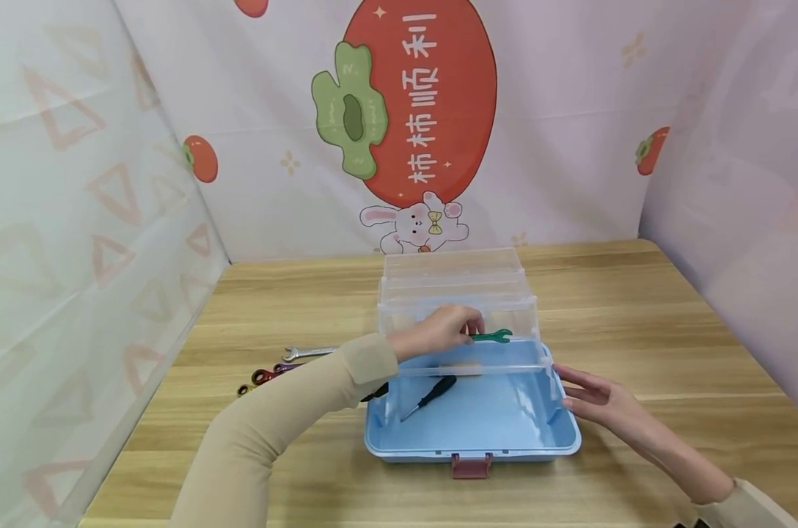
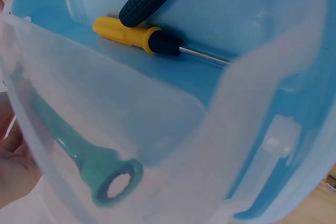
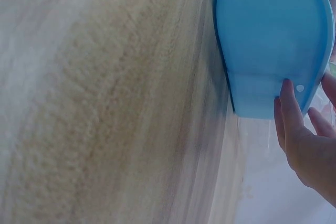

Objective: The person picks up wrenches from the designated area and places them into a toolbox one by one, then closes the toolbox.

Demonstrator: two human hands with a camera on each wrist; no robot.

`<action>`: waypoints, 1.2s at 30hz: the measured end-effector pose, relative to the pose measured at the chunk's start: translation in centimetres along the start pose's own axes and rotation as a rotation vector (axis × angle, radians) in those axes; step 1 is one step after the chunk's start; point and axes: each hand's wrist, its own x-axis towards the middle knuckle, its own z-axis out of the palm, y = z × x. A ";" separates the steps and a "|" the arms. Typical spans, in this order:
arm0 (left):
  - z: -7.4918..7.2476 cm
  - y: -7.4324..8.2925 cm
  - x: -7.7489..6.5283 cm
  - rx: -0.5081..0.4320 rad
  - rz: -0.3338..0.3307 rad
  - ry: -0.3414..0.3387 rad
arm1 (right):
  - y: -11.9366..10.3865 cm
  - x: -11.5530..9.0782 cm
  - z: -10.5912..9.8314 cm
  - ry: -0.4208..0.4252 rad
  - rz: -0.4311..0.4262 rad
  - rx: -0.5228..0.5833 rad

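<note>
We see hands apart; left hand (image 1: 447, 326) pinching green wrench (image 1: 496, 336) at clear tray (image 1: 514, 315) of blue toolbox (image 1: 498, 422); right hand (image 1: 600, 403), fingers extended, touching toolbox's right end; we note black-handled screwdriver (image 1: 438, 390), yellow-handled screwdriver (image 2: 123, 31) inside.

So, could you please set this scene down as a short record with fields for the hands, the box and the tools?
Left hand: grips a green wrench, seen through clear plastic in the left wrist view
Right hand: touches the right side of the blue box
Inside the box: black-handled screwdriver, yellow-handled screwdriver
Latch: reddish, at the box's front edge
Table, left of the box: silver wrench, red wrench and others, partly hidden by the left sleeve
</note>
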 end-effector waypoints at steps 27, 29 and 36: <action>0.5 -0.3 0.0 0.114 0.007 0.009 | -0.1 0.0 -0.1 0.007 -0.015 -0.016; 0.6 -0.3 0.0 0.151 0.014 0.008 | -0.1 0.0 -0.1 0.007 -0.016 -0.014; 0.8 -0.5 -0.1 0.222 0.041 0.013 | -0.1 -0.1 -0.2 0.003 -0.027 -0.010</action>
